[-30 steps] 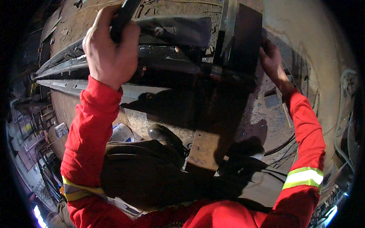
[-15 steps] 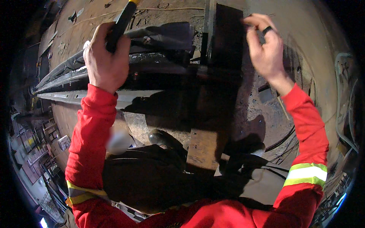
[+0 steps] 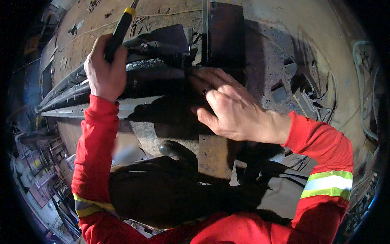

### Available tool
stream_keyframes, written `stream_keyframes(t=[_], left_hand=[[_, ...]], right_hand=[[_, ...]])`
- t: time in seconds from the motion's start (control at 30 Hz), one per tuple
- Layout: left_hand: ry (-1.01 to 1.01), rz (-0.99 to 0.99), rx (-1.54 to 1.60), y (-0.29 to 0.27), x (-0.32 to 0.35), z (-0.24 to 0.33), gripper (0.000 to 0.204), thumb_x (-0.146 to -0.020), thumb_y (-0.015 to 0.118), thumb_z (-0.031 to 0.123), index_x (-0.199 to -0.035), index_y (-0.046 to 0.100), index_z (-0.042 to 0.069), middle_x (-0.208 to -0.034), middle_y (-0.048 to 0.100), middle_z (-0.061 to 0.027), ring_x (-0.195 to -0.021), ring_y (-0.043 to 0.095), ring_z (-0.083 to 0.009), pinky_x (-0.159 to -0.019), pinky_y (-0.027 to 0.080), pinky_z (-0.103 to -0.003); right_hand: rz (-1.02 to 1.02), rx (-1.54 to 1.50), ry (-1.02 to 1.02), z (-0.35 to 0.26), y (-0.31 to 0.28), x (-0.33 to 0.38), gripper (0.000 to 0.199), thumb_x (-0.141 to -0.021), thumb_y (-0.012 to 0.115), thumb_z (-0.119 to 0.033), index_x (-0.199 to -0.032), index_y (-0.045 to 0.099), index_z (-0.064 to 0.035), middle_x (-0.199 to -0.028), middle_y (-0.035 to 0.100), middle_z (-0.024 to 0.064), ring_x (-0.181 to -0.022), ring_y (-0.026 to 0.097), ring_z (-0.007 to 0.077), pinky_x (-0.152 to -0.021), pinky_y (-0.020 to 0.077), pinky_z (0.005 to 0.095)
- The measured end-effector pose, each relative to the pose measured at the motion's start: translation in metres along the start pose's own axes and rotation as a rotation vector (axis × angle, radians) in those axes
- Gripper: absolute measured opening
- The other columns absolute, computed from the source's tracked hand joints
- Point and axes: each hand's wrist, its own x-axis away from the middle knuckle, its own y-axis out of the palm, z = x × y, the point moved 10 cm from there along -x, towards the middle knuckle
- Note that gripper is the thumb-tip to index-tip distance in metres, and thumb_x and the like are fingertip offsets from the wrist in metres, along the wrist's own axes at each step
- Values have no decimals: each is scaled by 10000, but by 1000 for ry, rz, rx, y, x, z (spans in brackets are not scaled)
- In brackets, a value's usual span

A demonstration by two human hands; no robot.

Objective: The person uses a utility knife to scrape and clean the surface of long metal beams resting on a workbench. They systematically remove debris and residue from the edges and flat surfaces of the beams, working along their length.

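Observation:
My left hand (image 3: 106,73) is closed round the black handle of a hand tool (image 3: 118,34). The tool has a yellow collar and a thin metal shaft that runs out of the top of the picture, so its kind cannot be told. In the middle, my right hand (image 3: 239,107) lies palm down with fingers stretched out and thumb apart, a dark ring on one finger. Its fingertips reach the shadowed place where long dark metal profiles (image 3: 156,77) meet a crosswise steel beam (image 3: 225,34). Deep shadow hides whether they touch the metal.
The beam's rusty near end (image 3: 213,158) lies close to my body, beside a dark boot (image 3: 172,149). Small metal scraps (image 3: 279,92) and cables lie on the dirty floor at right. A bent pipe frame (image 3: 359,81) stands at the far right.
My right hand has moved left and down from beside the beam's far end to over the join, its fingers now stretched out. The left hand has shifted slightly left with the tool.

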Motion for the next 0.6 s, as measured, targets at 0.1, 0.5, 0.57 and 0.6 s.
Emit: stream_keyframes(t=[0.1, 0.5, 0.57, 0.6], left_hand=[[-14, -2, -7, -2, 0, -3, 227, -805, 631, 200, -953, 629, 28, -659, 555, -159, -591, 552, -281, -606, 449, -364], [-20, -27, -41, 0, 0, -3, 267, -793, 634, 234, -964, 640, 30, -729, 640, -180, -695, 637, -351, -665, 483, -411], [-33, -17, -25, 1, 0, -1, 271, -793, 634, 240, -965, 640, 30, -735, 641, -183, -703, 638, -357, -667, 484, -417], [-48, -36, -43, 1, 0, -1, 280, -791, 638, 245, -971, 642, 31, -732, 637, -186, -701, 634, -363, -665, 483, -413]], right_hand=[[-23, -7, 14, 5, 3, -6, 447, -823, 647, -215, -1163, 589, 69, -1215, 546, 238, -1156, 499, 359, -1024, 394, 420], [-49, 98, -27, -3, 11, -8, 402, -808, 656, -206, -1139, 631, 20, -1188, 553, 209, -1110, 483, 367, -975, 421, 434], [-56, 109, -29, -4, 11, -9, 393, -807, 646, -198, -1129, 632, 27, -1192, 554, 218, -1123, 477, 375, -975, 414, 448], [-58, 113, -30, -5, 12, -10, 388, -805, 640, -193, -1122, 632, 32, -1195, 555, 223, -1133, 474, 379, -975, 411, 456]])
